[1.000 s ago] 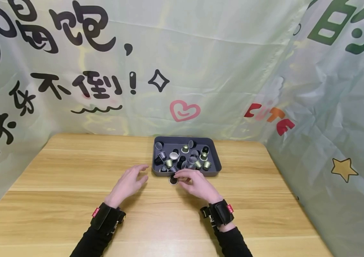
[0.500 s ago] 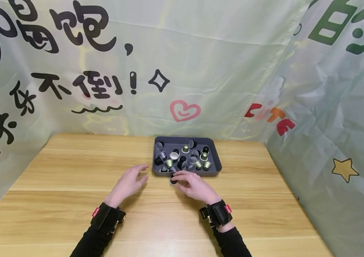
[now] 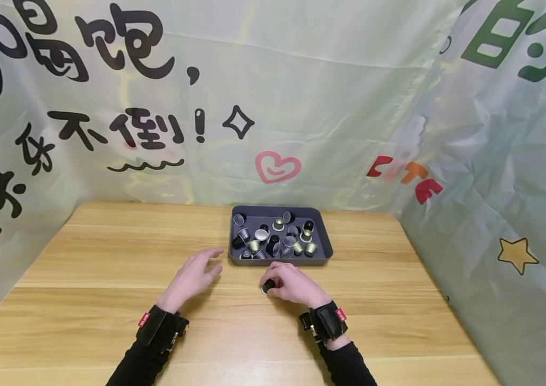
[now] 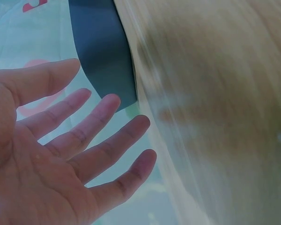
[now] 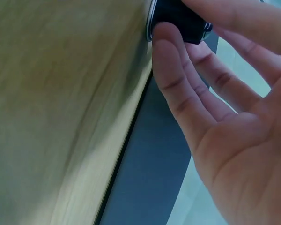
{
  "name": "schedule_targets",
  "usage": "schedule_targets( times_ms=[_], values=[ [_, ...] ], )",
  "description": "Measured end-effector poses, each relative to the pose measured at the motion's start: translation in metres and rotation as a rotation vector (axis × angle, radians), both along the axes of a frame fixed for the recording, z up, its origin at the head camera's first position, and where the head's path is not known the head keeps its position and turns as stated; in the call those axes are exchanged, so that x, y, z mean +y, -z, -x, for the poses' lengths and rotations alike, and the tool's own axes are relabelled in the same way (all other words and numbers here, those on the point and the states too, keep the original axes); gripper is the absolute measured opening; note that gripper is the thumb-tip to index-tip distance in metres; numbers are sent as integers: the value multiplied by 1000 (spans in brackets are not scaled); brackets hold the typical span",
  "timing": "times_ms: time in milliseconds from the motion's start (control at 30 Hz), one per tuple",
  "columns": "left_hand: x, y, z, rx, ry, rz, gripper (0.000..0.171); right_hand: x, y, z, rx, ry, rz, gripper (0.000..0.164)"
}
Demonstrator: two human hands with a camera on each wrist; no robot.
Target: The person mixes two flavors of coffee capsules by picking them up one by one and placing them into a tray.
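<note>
In front of the tray, my right hand (image 3: pixel 293 283) pinches a black coffee capsule (image 3: pixel 268 286) between thumb and fingers. The right wrist view shows this capsule (image 5: pixel 178 19) with its silver rim down at the tabletop. My left hand (image 3: pixel 193 277) hovers at the tray's left front, holding nothing; its fingers are spread in the left wrist view, where the hand (image 4: pixel 51 154) is apart from the tray wall (image 4: pixel 105 51). The dark grey tray (image 3: pixel 279 262) holds several capsules, some black, some silver-grey, some pale green (image 3: pixel 310 248), lying on their sides or standing on their rims.
The light wooden table (image 3: pixel 109 257) extends to both sides and in front of the tray. A printed cloth (image 3: pixel 340 107) hangs right behind the table's back edge, and another cloth wall (image 3: pixel 485 203) stands along the right side.
My right hand has drawn the black capsule away from the tray's front wall, toward me and slightly right. The left hand stays where it was.
</note>
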State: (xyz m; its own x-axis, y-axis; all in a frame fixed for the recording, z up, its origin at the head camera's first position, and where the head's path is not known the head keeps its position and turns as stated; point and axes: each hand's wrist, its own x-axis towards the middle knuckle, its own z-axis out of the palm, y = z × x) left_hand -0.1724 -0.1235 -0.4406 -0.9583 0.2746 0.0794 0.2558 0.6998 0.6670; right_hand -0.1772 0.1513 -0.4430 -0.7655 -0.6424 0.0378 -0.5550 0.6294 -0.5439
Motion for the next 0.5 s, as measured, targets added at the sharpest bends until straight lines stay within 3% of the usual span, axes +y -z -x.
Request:
schedule_targets(
  times_ms=[500],
  values=[
    [0, 1, 0, -15, -3, 6, 48, 1, -1, -1, 9, 23, -2, 20]
  ],
)
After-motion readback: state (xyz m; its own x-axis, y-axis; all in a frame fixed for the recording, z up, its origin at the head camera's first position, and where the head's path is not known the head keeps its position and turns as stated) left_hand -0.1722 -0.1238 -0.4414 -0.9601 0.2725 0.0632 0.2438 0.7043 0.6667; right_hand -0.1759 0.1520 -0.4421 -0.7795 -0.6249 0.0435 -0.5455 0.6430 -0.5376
